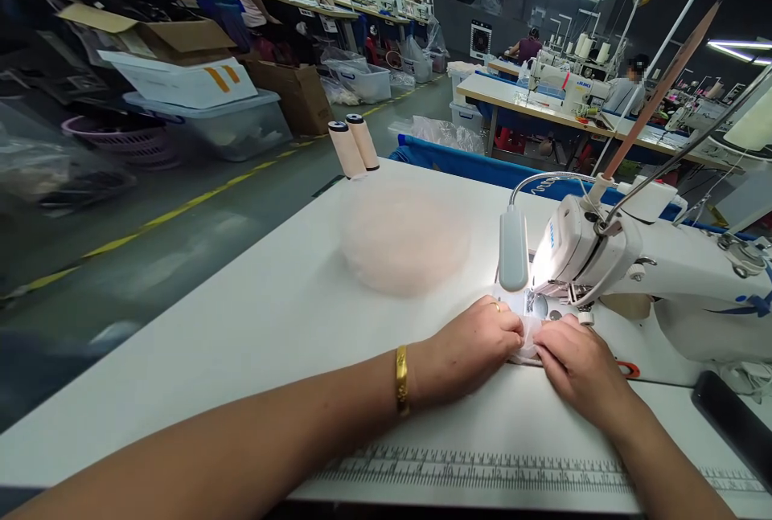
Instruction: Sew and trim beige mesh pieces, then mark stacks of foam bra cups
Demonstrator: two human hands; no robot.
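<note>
Grip: left hand and right hand meet fingertip to fingertip, both closed down on a small white fabric piece and pinning it flat.
Fabric piece: lies between the two hands, its far edge just under the needle area; most of it is hidden by the fingers.
Table: white top that carries the grip and stretches far beyond it and to its left.
Sewing machine: white, right of the grip and just beyond it; its head ends directly over the pinned cloth.
Blue bin: well beyond the grip, along the table's far edge.
Fabric stack: round pile of pale pink pieces, beyond the grip and to its left, apart from the hands.
Ruler strip: printed along the near table edge, nearer the person than the grip, partly under both forearms.
Lamp: lit gooseneck head just beyond the left fingers, shining on the grip.
Thread cones: two pale cones, upright but leaning, far beyond the grip at the table's far left corner.
Bracelet: gold, on the left wrist, just behind the grip.
Orange handle: small, touching the machine base just right of the right hand; I cannot tell what tool it belongs to.
Ring: gold, on a left finger at the grip.
</note>
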